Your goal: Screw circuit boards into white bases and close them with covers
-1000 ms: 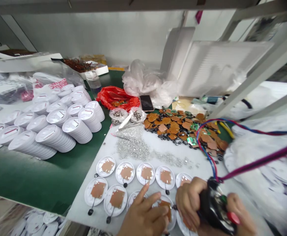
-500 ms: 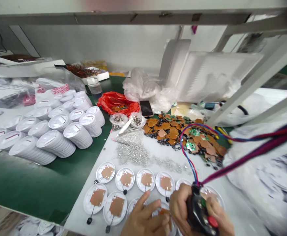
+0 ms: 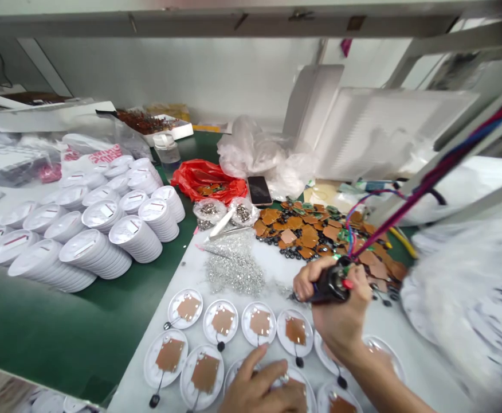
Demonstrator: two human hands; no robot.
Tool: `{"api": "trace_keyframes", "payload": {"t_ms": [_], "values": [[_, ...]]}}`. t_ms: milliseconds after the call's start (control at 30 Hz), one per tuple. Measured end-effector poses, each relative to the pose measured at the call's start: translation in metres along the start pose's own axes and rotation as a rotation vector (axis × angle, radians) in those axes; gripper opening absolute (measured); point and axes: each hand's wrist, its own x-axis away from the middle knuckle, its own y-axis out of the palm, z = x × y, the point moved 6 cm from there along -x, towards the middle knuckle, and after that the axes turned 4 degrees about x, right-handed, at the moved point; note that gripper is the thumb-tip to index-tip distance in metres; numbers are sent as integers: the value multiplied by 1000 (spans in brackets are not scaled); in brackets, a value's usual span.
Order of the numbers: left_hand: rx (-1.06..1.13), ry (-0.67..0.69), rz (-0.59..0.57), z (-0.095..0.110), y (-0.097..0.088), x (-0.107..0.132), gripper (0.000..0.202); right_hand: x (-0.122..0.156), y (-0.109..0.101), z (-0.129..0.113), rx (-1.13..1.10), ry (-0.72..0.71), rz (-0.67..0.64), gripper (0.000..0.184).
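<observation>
My right hand point(image 3: 341, 301) grips a black electric screwdriver point(image 3: 329, 284) with a red button and a red-and-blue cord. Its tip points left, toward the edge of a spread of small shiny screws point(image 3: 236, 269). Low in the view, my left hand point(image 3: 262, 384) lies with fingers apart over the front row of white round covers, partly hiding them. Each cover, such as the white cover point(image 3: 168, 381) at the left, carries a copper-brown circuit board point(image 3: 205, 371) and a small black round part point(image 3: 155, 400) on a wire.
Stacks of white covers point(image 3: 98, 264) stand on the green table at left. A heap of brown boards point(image 3: 309, 235) lies behind my right hand. Further back are a red plastic bag point(image 3: 210, 179), a phone point(image 3: 259, 190), and bags of metal parts point(image 3: 209, 211). A shelf post rises at right.
My right hand has lifted the screwdriver away from the front covers, up and back toward the screws, its tip now turned left. My left hand has stayed nearly in place.
</observation>
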Motion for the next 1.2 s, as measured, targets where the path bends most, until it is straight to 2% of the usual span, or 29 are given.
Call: {"api": "trace_keyframes", "payload": {"t_ms": [100, 167, 233, 267, 367, 467, 500, 567, 867, 1033, 1200], "values": [[42, 0, -63, -5, -16, -14, 27, 4, -2, -3, -1, 8, -8, 48], [90, -101, -105, -15, -29, -30, 26, 8, -2, -11, -14, 14, -19, 49], [114, -235, -256, -29, -32, -47, 12, 12, 0, -20, -34, 10, -34, 51], [101, -313, -270, -37, -35, -56, 9, 14, 1, -24, -46, 7, -43, 52], [83, -404, -361, -54, -25, -74, 19, 20, 5, -33, -75, 18, -74, 53], [127, -435, -405, -65, -7, -83, 7, 27, 11, -39, -79, 43, -128, 54], [145, -442, -410, -66, -3, -85, 3, 29, 12, -40, -78, 50, -142, 54], [176, -451, -415, -66, 2, -87, 11, 32, 12, -42, -84, 65, -159, 54], [352, -571, -356, -64, -2, -81, 29, 41, 3, -47, -133, 107, -144, 56], [460, -631, -293, -64, -1, -79, 24, 44, 4, -48, -138, 107, -118, 55], [720, -732, -260, -60, 1, -76, 18, 42, 1, -50, -149, 103, -87, 56]]}}
